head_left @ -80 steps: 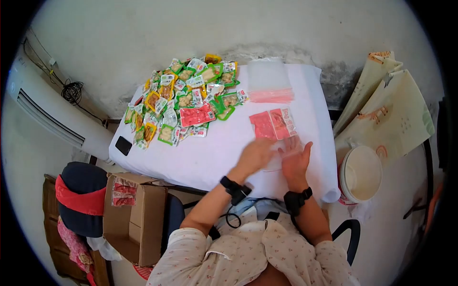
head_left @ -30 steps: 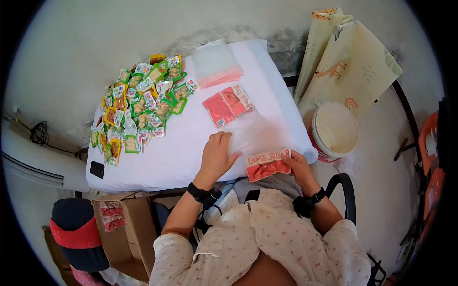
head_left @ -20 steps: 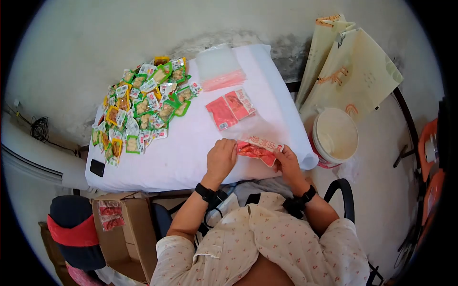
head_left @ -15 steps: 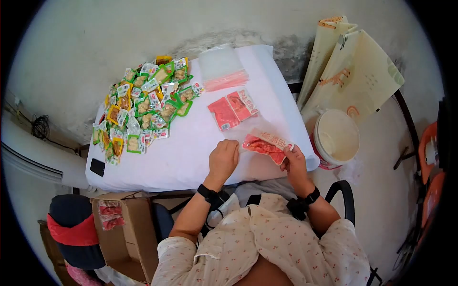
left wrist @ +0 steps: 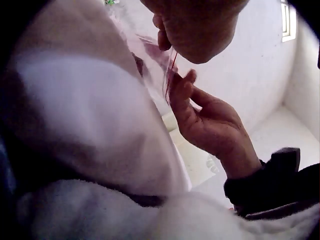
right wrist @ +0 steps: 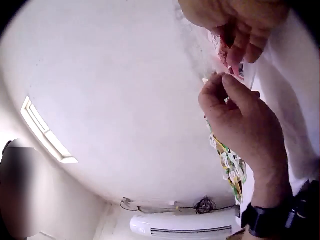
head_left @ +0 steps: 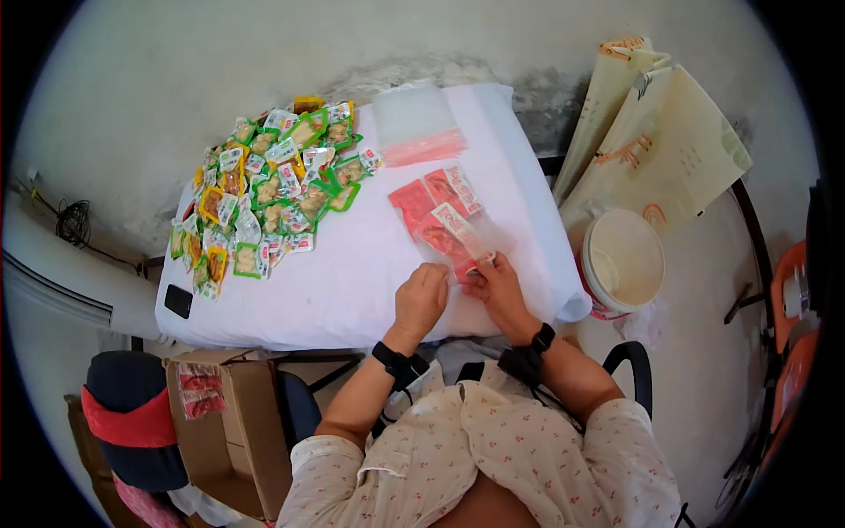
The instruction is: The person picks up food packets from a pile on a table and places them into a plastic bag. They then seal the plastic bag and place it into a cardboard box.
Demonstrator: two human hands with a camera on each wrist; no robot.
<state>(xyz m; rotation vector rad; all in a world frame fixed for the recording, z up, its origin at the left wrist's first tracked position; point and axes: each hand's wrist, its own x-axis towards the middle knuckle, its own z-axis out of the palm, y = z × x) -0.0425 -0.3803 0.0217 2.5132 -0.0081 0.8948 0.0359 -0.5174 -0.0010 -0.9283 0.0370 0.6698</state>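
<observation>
A red vacuum-sealed food packet point(head_left: 449, 233) lies within the outline of a clear zip bag point(head_left: 493, 238) on the white-covered table. My right hand point(head_left: 500, 295) holds the packet's near end, fingers bent. Close on its left, my left hand point(head_left: 421, 299) pinches the bag's mouth edge. The left wrist view shows the bag's red zip line point(left wrist: 172, 70) running between both hands. In the right wrist view the curled left fingers point(right wrist: 220, 90) are just below the right hand point(right wrist: 240, 30). Two similar red packets point(head_left: 408, 204) lie beyond, one partly overlapped by the held packet.
A heap of green and yellow food packets point(head_left: 273, 189) covers the table's left side. A stack of clear zip bags point(head_left: 418, 123) lies at the back. A black phone point(head_left: 179, 301) sits near the left edge. Beside the table are a cardboard box point(head_left: 233, 431) and a white bucket point(head_left: 625, 260).
The red packet seen earlier on the heap has come into my right hand. It has turned and moved left over the bag. My right hand has closed in on the left one.
</observation>
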